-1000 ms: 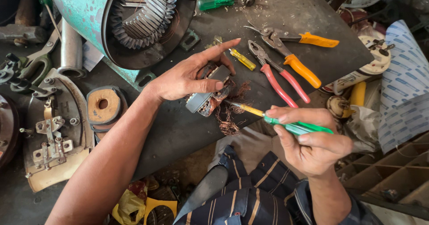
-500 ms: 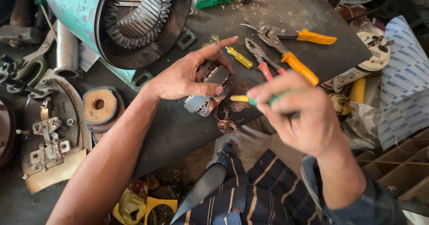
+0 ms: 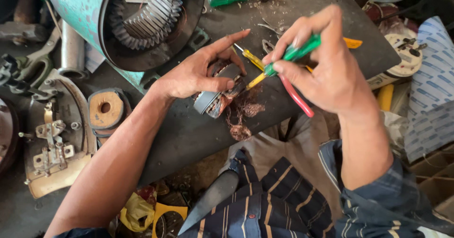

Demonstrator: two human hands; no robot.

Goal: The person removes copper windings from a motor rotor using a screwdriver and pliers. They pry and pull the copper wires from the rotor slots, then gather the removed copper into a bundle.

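left hand pinching small motor stator on counter | right hand clamped on green screwdriver | I judge stator stiff, heavy, windings fragile; hold by steel body

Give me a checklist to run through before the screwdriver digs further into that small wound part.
1. Left hand pins the small wound part on the dark board: ok.
2. Right hand grips the green-handled screwdriver: ok.
3. Screwdriver tip seated in the part: cannot tell, the left hand's fingers hide it.
4. Left fingers out of the tip's path: not ok, they lie right beside it.
5. Loose copper wire free of the work: not ok, it trails from the part.
6. Red-handled pliers out of the way: not ok, under the right hand.
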